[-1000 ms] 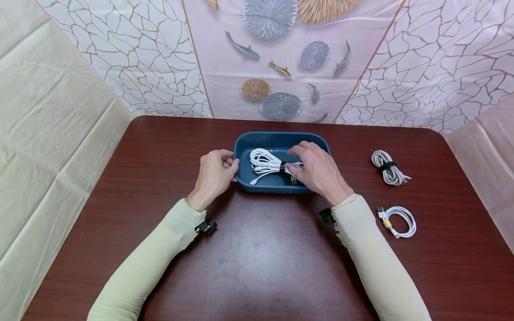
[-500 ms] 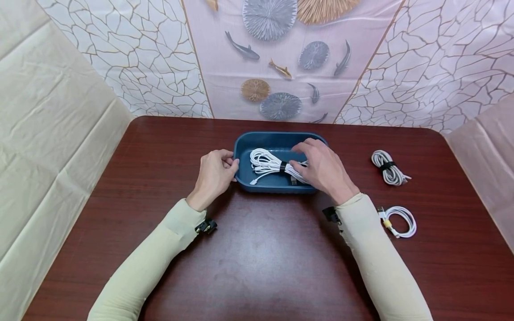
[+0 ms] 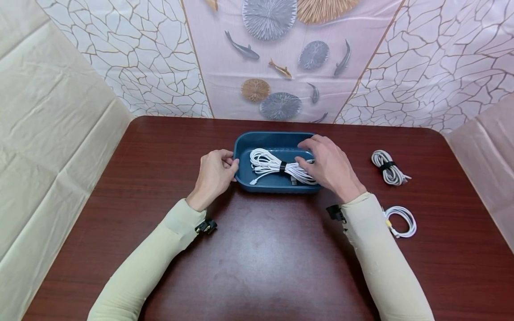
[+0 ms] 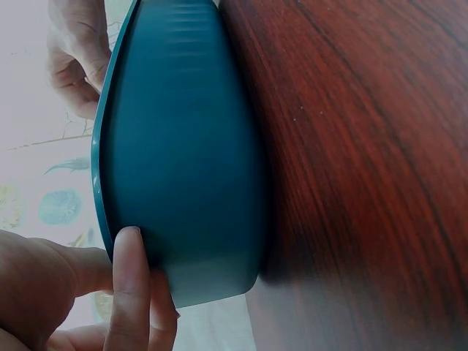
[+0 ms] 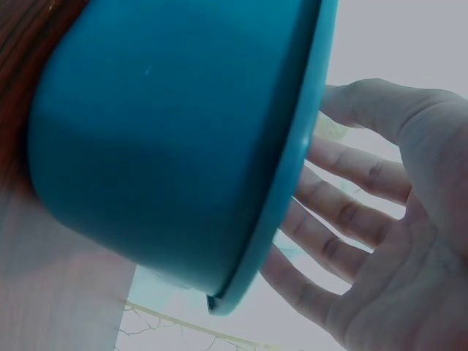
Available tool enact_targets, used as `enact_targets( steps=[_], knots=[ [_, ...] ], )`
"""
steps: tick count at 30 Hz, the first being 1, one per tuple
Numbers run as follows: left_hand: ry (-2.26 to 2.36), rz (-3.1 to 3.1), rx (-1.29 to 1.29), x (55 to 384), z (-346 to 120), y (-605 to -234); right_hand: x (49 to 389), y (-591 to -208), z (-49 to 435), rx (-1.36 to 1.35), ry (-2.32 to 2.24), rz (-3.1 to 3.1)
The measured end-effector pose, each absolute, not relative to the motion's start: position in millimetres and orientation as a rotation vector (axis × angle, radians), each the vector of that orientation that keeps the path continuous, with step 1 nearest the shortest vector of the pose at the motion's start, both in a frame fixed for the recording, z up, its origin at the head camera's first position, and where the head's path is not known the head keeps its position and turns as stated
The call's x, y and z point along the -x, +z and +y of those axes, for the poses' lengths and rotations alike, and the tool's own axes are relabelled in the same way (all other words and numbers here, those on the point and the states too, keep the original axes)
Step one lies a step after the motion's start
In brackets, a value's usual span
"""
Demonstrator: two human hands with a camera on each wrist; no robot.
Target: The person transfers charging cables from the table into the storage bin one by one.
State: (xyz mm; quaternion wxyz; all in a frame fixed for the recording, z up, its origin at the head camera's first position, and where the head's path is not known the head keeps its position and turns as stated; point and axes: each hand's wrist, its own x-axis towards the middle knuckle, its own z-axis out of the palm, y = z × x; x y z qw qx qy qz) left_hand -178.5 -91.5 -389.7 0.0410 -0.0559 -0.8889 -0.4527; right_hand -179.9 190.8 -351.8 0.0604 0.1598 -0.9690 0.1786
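Note:
In the head view a dark blue rectangular bin (image 3: 277,139) stands on the table. Inside it lies a bundle of white cable (image 3: 265,162), bound at its middle by a black strap (image 3: 283,166). My left hand (image 3: 213,174) pinches the bin's left rim; the left wrist view shows a finger (image 4: 130,270) against the outer wall (image 4: 183,146). Over the bin's right end is my right hand (image 3: 333,167), its fingers spread and loosely bent, partly covering that end. The right wrist view shows its fingertips going behind the rim (image 5: 292,168), with nothing visible in the palm.
To the right lie a grey-white cable coil (image 3: 388,167) with a black strap and a smaller white cable coil (image 3: 403,220) with a yellow tie, partly behind the right sleeve (image 3: 381,240). A patterned cloth (image 3: 281,67) hangs behind the dark red-brown table (image 3: 257,249).
My right hand has drawn back to the right, off the strapped part of the white cable bundle, uncovering more of it. The bundle and my left hand stay where they were.

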Motion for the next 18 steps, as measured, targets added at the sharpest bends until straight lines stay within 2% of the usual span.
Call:
enact_targets(
  steps=[18],
  knots=[
    [-1.403,-2.723,0.163,178.2,-91.2,-389.6,180.6,-346.0,202.3,-0.421,0.56,-2.924]
  ],
)
